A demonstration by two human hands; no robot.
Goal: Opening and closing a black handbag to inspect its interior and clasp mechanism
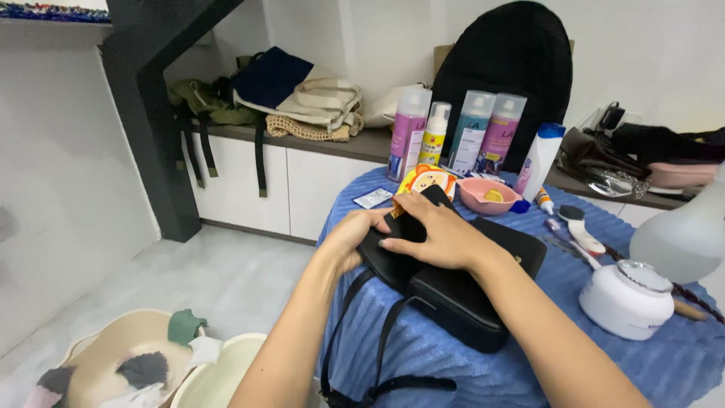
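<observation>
A black handbag (461, 295) lies on a round table under a blue ribbed cloth (604, 355), its strap hanging off the near edge. My left hand (355, 236) grips the bag's left end. My right hand (438, 230) rests flat on top of it, fingers spread, with a small orange packet (398, 205) showing between the two hands. Just beyond the bag lies a colourful cartoon-print pouch (429, 180).
Several pump and spray bottles (453, 136) stand at the table's back, with a pink bowl (487, 196), brushes (581, 227) and a white round jar (627, 298) to the right. Bags crowd the counter (294, 98) behind. Beige basins (128, 355) with cloths sit on the floor at left.
</observation>
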